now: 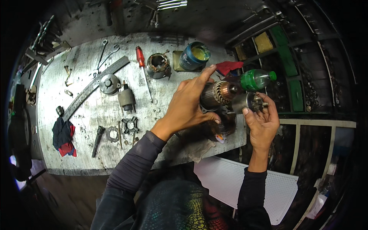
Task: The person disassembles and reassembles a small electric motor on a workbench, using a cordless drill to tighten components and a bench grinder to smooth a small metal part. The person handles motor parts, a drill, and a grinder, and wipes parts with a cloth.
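Observation:
My right hand (264, 124) is closed on a cylindrical metal starter solenoid (242, 103), its terminals toward my fingers. Just left of it is a motor armature (210, 96) with dark windings and a copper commutator. My left hand (186, 101) spreads wide around the armature's left side, index finger stretched past the far side and thumb near its close side. The fingers under that hand are hidden, so I cannot tell whether they touch the armature. Behind the solenoid stands a green-capped bottle (255, 79). A red rag (229, 68) lies beyond the armature.
On the worn bench (84, 134) are a blue can of grease (195, 55), a round motor housing (158, 66), a red-handled screwdriver (140, 57), a metal bar (92, 90), a cylindrical metal part (126, 99), wrenches (102, 53) and a dark cloth (63, 134). A white perforated panel (245, 184) sits below the bench edge.

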Demonstrator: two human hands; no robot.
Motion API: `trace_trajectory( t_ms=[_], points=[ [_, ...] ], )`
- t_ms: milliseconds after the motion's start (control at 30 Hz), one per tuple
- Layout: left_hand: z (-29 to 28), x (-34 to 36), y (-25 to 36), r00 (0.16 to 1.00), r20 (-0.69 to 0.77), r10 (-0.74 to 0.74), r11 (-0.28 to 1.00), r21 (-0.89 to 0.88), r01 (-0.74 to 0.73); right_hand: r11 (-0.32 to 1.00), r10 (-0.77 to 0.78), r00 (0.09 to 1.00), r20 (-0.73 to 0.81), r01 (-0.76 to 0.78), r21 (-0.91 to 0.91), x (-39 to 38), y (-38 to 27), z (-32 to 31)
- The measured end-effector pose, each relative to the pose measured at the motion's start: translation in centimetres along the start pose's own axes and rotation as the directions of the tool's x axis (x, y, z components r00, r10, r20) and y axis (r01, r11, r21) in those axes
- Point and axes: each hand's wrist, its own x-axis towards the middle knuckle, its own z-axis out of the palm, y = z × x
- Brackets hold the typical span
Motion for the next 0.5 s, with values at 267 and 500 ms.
trace_trajectory(
  t_ms=[267,500],
  points=[
    [0.27,-0.15,-0.43,0.999,-0.031,0.019,1.0,-0.022,-0.02,0.995,-0.038,0.998,0.058,0.043,-0.095,0.25,-0.29,0.68],
    [0.43,-0.31,-0.75,1.0,-0.017,0.019,1.0,0.013,-0.019,0.991,-0.047,0.994,0.099,0.058,-0.116,-0.01,0.01,0.8]
  ],
)
